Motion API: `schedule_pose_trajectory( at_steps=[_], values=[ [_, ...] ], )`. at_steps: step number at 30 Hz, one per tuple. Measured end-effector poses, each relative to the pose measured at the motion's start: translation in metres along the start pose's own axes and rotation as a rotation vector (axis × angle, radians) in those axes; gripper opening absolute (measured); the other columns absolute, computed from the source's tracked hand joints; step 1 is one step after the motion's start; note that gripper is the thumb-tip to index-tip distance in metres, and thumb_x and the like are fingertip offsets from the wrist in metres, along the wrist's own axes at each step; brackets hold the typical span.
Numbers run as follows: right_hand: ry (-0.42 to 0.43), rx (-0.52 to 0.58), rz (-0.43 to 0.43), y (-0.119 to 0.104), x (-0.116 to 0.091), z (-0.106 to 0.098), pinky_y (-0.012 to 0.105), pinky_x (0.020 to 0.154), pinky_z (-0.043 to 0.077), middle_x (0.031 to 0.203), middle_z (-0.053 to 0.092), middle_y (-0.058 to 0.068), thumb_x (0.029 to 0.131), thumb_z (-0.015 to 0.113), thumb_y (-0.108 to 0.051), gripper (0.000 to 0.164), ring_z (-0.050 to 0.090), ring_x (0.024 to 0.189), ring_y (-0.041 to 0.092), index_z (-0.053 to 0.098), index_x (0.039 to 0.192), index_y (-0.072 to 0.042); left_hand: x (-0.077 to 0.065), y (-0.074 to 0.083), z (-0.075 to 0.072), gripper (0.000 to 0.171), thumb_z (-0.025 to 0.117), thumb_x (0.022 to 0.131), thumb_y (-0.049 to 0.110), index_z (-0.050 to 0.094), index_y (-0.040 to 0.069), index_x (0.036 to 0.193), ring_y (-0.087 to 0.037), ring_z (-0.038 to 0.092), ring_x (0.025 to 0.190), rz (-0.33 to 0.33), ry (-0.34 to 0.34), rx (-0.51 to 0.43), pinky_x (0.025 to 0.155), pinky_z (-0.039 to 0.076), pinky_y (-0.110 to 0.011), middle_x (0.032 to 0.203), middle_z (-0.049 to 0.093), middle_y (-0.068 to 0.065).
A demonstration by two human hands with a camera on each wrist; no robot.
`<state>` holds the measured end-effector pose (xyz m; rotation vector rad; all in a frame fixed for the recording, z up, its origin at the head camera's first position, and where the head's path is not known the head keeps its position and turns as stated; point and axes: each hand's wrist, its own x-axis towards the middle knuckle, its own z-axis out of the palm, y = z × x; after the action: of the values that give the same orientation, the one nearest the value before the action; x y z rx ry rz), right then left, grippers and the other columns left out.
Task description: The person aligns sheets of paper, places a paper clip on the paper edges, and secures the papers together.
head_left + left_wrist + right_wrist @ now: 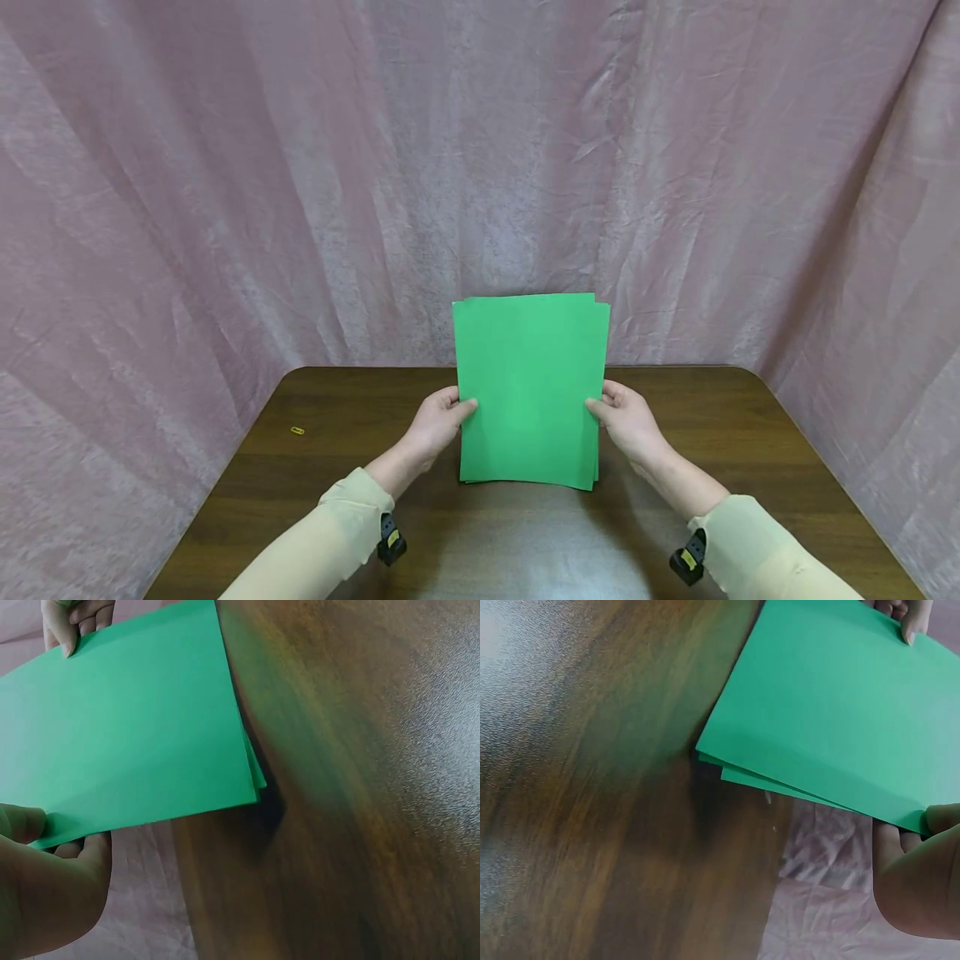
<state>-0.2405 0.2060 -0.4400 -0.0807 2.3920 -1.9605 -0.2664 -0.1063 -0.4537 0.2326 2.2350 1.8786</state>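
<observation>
Several green sheets of paper (531, 387) are held upright in a slightly uneven stack, their corners and edges offset from one another. My left hand (442, 421) pinches the left edge, thumb on the near face and fingers behind. On the opposite edge my right hand (626, 419) grips the same way. In the left wrist view the lower corner of the sheets (150, 720) stands close over the table, with a layer peeking out behind. The right wrist view shows the sheets (832, 712) fanned apart a little at their lower corner.
A brown wooden table (750, 467) with rounded far corners lies beneath. A small yellow paper clip (297, 431) rests on its left side. Pink velvet curtains (480, 167) hang behind and around the table. Both forearms have pale sleeves with black wrist devices.
</observation>
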Motion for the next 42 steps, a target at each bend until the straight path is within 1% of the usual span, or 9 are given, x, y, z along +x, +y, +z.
schedule_pose_trajectory(
  at_steps=[3, 6, 12, 18, 23, 27, 32, 37, 42],
  values=[
    [0.005, 0.005, -0.014, -0.002, 0.000, 0.001, 0.044, 0.106, 0.044, 0.126, 0.069, 0.020, 0.107, 0.051, -0.010, 0.042, 0.066, 0.112, 0.021, 0.049, 0.145, 0.007, 0.001, 0.002, 0.000, 0.030, 0.054, 0.109, 0.019, 0.063, 0.003, 0.133, -0.025, 0.063, 0.117, 0.033, 0.012, -0.009, 0.104, 0.048, -0.049, 0.119, 0.071, -0.009],
    [0.016, -0.002, -0.029, -0.002, 0.000, 0.001, 0.047, 0.111, 0.039, 0.124, 0.069, 0.019, 0.107, 0.052, -0.010, 0.040, 0.064, 0.116, 0.024, 0.051, 0.144, 0.005, 0.002, 0.004, 0.002, 0.029, 0.053, 0.109, 0.018, 0.064, 0.002, 0.129, -0.026, 0.067, 0.111, 0.067, 0.029, -0.023, 0.099, 0.052, -0.046, 0.115, 0.072, -0.011],
    [0.062, -0.039, -0.085, -0.003, 0.003, 0.003, 0.045, 0.108, 0.042, 0.115, 0.072, 0.019, 0.107, 0.053, -0.010, 0.038, 0.063, 0.117, 0.026, 0.053, 0.143, 0.004, 0.004, 0.005, 0.005, 0.029, 0.055, 0.108, 0.020, 0.065, -0.001, 0.126, -0.030, 0.069, 0.102, 0.121, 0.087, -0.046, 0.090, 0.057, -0.046, 0.109, 0.073, -0.016],
    [0.091, -0.038, -0.112, -0.003, 0.005, 0.003, 0.042, 0.107, 0.043, 0.113, 0.073, 0.019, 0.107, 0.053, -0.010, 0.034, 0.064, 0.117, 0.026, 0.057, 0.139, 0.003, 0.005, 0.006, 0.009, 0.031, 0.057, 0.107, 0.019, 0.064, -0.002, 0.129, -0.039, 0.068, 0.104, 0.141, 0.128, -0.067, 0.091, 0.055, -0.054, 0.111, 0.071, -0.021],
    [0.102, -0.046, -0.132, -0.002, 0.006, 0.004, 0.030, 0.100, 0.047, 0.111, 0.074, 0.019, 0.107, 0.053, -0.009, 0.031, 0.067, 0.110, 0.022, 0.059, 0.134, 0.005, 0.003, 0.011, 0.013, 0.029, 0.053, 0.108, 0.012, 0.063, -0.006, 0.129, -0.047, 0.065, 0.107, 0.135, 0.137, -0.087, 0.093, 0.052, -0.060, 0.113, 0.068, -0.028],
    [0.115, -0.054, -0.149, 0.000, 0.007, 0.004, 0.023, 0.094, 0.048, 0.108, 0.074, 0.019, 0.106, 0.054, -0.008, 0.029, 0.067, 0.107, 0.019, 0.061, 0.131, 0.005, -0.001, 0.018, 0.016, 0.027, 0.052, 0.107, 0.008, 0.063, -0.008, 0.127, -0.048, 0.064, 0.108, 0.138, 0.146, -0.083, 0.095, 0.051, -0.061, 0.114, 0.067, -0.030],
    [0.122, -0.075, -0.158, 0.000, 0.007, 0.004, 0.022, 0.091, 0.048, 0.107, 0.074, 0.018, 0.106, 0.055, -0.008, 0.028, 0.067, 0.105, 0.020, 0.062, 0.131, 0.003, 0.003, 0.009, 0.016, 0.029, 0.052, 0.108, 0.009, 0.062, -0.007, 0.129, -0.046, 0.064, 0.111, 0.142, 0.147, -0.087, 0.096, 0.050, -0.061, 0.116, 0.067, -0.028],
    [0.117, -0.076, -0.163, 0.002, 0.007, 0.004, 0.029, 0.091, 0.052, 0.109, 0.074, 0.020, 0.106, 0.055, -0.007, 0.030, 0.067, 0.105, 0.023, 0.061, 0.133, 0.004, 0.008, -0.003, 0.014, 0.032, 0.054, 0.108, 0.015, 0.061, -0.003, 0.133, -0.040, 0.064, 0.113, 0.143, 0.143, -0.073, 0.097, 0.051, -0.057, 0.120, 0.068, -0.022],
    [0.103, -0.063, -0.164, 0.003, 0.007, 0.004, 0.040, 0.097, 0.053, 0.113, 0.073, 0.021, 0.106, 0.054, -0.007, 0.032, 0.068, 0.108, 0.026, 0.059, 0.136, 0.004, 0.008, -0.005, 0.014, 0.032, 0.056, 0.107, 0.020, 0.063, 0.000, 0.131, -0.035, 0.065, 0.112, 0.142, 0.141, -0.065, 0.098, 0.051, -0.055, 0.119, 0.069, -0.018]
  ],
)
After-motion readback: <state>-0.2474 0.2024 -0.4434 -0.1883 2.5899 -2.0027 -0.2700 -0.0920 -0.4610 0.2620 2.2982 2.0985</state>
